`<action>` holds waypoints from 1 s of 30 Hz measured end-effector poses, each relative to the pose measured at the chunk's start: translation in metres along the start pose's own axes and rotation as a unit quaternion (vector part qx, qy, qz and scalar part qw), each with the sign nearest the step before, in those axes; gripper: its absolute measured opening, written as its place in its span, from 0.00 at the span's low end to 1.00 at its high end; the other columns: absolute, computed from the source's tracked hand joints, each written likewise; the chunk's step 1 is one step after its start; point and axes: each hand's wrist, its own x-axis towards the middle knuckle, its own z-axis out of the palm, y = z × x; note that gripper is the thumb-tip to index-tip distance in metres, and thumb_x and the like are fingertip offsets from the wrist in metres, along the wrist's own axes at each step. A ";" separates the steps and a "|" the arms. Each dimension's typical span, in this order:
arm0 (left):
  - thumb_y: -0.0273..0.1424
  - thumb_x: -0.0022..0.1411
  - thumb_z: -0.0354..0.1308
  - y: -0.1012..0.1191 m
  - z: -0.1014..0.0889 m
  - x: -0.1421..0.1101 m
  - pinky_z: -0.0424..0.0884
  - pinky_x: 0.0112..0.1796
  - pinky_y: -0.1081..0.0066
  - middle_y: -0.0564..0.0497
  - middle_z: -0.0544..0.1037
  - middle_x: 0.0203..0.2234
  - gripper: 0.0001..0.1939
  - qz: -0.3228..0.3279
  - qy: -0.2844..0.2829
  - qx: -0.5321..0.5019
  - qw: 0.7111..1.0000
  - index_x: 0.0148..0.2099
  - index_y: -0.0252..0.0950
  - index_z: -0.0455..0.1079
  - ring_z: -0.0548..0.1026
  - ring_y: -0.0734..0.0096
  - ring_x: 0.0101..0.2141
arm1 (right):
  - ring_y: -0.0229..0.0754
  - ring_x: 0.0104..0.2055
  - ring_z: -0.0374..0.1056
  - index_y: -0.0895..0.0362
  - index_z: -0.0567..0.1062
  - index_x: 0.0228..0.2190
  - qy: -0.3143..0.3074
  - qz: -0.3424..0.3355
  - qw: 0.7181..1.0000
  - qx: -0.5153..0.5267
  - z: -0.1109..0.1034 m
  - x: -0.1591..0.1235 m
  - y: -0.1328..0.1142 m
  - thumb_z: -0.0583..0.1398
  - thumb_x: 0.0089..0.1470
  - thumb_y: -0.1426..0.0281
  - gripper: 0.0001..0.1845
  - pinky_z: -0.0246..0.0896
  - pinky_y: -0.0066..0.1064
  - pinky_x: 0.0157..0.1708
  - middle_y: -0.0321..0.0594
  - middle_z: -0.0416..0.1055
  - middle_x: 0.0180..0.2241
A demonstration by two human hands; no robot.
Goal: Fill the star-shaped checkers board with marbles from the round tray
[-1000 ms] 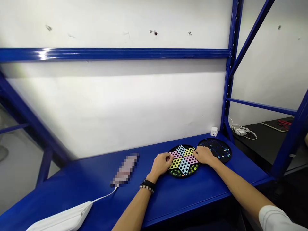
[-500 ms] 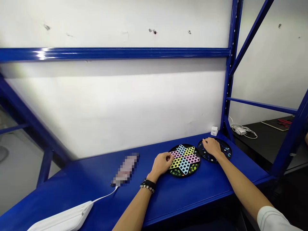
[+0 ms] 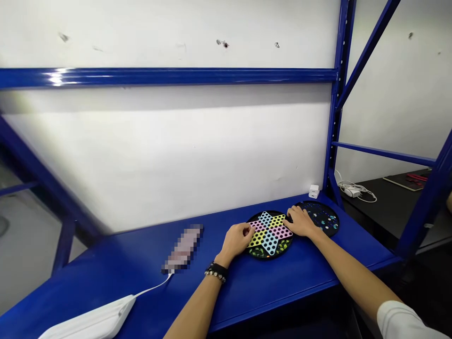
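A round black game board [image 3: 270, 234] with a pastel star of holes lies on the blue shelf [image 3: 268, 282]. Beside it to the right sits a round black lid [image 3: 323, 217] holding several small marbles. My left hand [image 3: 237, 239] rests curled against the board's left edge, fingers closed on its rim. My right hand [image 3: 300, 222] lies at the board's right edge, between board and lid, fingers bent down; whether they hold a marble is hidden.
A blurred phone [image 3: 183, 248] lies left of the board, cabled to a white power bank [image 3: 92, 322] at the near left. A white plug [image 3: 313, 191] stands by the wall. Blue rack posts [image 3: 335, 117] frame the shelf; a black table [image 3: 388, 207] with a white charger stands to the right.
My right hand went from the board's right edge out onto the lid of marbles, then came back to the board's right edge. My left hand stayed on the board's left rim.
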 end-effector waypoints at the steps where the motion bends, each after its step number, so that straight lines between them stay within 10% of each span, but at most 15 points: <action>1: 0.41 0.64 0.47 0.001 0.000 0.000 0.52 0.27 0.72 0.53 0.70 0.18 0.21 -0.001 -0.002 0.000 1.000 0.21 0.37 0.62 0.64 0.73 0.22 | 0.45 0.43 0.61 0.55 0.68 0.34 0.011 -0.005 1.000 -0.005 -0.002 -0.001 -0.001 0.54 0.59 0.59 0.12 0.51 0.37 0.43 0.41 0.67 0.38; 30: 0.40 0.63 0.47 0.003 -0.002 0.000 0.52 0.26 0.71 0.54 0.68 0.18 0.20 -0.006 0.001 -0.006 1.000 0.21 0.36 0.62 0.63 0.74 0.21 | 0.36 0.31 0.62 0.58 0.66 0.20 -0.067 0.005 0.997 0.024 0.000 -0.003 -0.014 0.50 0.63 0.64 0.21 0.45 0.29 0.28 0.39 0.67 0.32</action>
